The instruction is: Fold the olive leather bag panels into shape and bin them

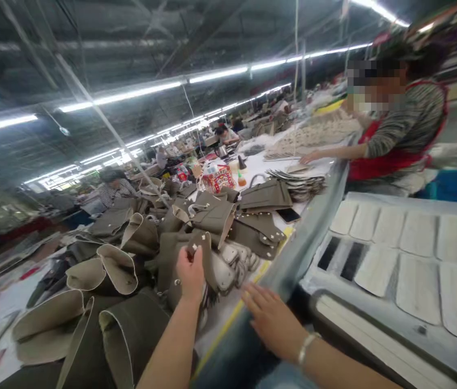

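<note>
at the left, a heap of olive-brown pieces (131, 324) is seen spread over the worktable (215, 341), their pale-lined ends turned open. toward the middle, the left hand (191, 270) is closed, with an olive-brown flap (206, 249) pinched between thumb and curled fingers; the flap is held raised in front of the heap, and small pale marks can be made out near its top. behind it, a red printed packet (218, 179) is set on the table; patterning is shown on it, but its print is too small and blurred to be read. just right of the flap, a pile of pale-backed pieces (228, 265) is laid, and an orange bottle (242, 179) is stood farther back.

the right hand (271, 320) is held open and palm down, its fingers stretched out at the yellow strip (232, 312) along the table's edge; whether any weight is put on the edge cannot be told. a pale bracelet (307, 347) is worn on that wrist. beyond, a co-worker's hand (311, 156) is rested on the table. at the far right, a tray (313, 273) is filled with rows of pale panels (418, 286), and two black strips (350, 260) are placed among them.
</note>
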Demonstrator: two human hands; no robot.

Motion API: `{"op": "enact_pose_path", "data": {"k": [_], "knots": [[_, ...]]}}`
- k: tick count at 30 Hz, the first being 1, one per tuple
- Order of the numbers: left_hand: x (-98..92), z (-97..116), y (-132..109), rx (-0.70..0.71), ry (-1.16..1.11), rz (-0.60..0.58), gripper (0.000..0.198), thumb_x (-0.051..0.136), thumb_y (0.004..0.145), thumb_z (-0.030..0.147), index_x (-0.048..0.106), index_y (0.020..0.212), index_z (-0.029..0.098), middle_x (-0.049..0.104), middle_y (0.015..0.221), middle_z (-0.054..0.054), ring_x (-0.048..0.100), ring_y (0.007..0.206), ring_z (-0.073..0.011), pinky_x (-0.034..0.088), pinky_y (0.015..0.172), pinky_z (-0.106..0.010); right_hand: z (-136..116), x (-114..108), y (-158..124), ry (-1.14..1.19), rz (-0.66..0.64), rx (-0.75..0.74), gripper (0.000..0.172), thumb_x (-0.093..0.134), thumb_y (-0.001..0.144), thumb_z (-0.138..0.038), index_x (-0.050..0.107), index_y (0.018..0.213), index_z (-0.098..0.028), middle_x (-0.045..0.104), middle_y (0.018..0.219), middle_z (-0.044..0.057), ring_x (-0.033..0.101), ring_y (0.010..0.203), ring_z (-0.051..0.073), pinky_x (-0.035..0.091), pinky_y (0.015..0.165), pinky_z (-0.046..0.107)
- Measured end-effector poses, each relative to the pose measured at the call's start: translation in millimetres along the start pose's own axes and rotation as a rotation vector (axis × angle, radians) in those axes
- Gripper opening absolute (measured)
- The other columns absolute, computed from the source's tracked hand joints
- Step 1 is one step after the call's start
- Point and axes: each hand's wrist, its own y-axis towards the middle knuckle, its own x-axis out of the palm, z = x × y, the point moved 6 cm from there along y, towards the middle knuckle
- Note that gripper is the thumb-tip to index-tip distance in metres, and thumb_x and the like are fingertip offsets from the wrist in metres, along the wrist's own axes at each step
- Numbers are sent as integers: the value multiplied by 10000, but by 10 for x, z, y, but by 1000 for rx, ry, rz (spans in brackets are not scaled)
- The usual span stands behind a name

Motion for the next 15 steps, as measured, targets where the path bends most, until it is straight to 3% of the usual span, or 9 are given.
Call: {"op": "enact_pose_path", "data": {"k": [4,6,8,10,12,13,15], "knots": [[-73,-32,-355,11,-158,-46,233,543,818,357,525,924,150,611,793,-38,578,702,-148,466,653,-233,-104,356,617,23,-138,-110,562,479,772,-173,406,1328,-134,380,1397,122,293,1291,291,214,1045,529],[-62,31,-583,108,-200,-164,186,501,849,279,508,987,155,604,871,-61,582,772,-152,469,691,-242,-57,498,759,121,-192,-109,556,532,731,-176,466,1279,-115,418,1361,156,277,1295,318,147,1056,559],[73,217,-898,346,-195,-519,156,482,846,207,520,991,167,599,926,-76,575,840,-161,465,739,-256,21,583,828,356,-209,-85,490,524,724,-150,532,1214,-128,449,1335,162,263,1304,317,84,1064,565],[199,391,-1274,569,-177,-933,120,488,823,169,543,930,175,610,911,-73,568,861,-167,459,769,-268,125,621,853,600,-213,-38,434,469,752,-128,561,1176,-126,474,1312,167,308,1286,297,110,1066,546],[237,478,-1479,614,-158,-1159,104,500,807,153,548,896,176,619,894,-66,565,868,-167,456,787,-271,242,604,847,753,-199,14,413,464,767,-148,564,1165,-102,480,1302,180,363,1253,282,183,1063,501],[230,508,-1484,576,-165,-1168,112,497,805,143,548,900,175,621,896,-63,566,865,-162,457,791,-267,294,569,829,802,-181,36,413,503,750,-169,571,1150,-95,476,1304,183,363,1250,283,194,1066,477],[172,562,-1382,475,-220,-1067,136,497,803,128,560,914,176,620,908,-58,572,853,-150,465,781,-250,391,457,756,935,-109,127,413,584,697,-203,595,1098,-104,474,1303,173,332,1261,293,172,1080,451]]}}
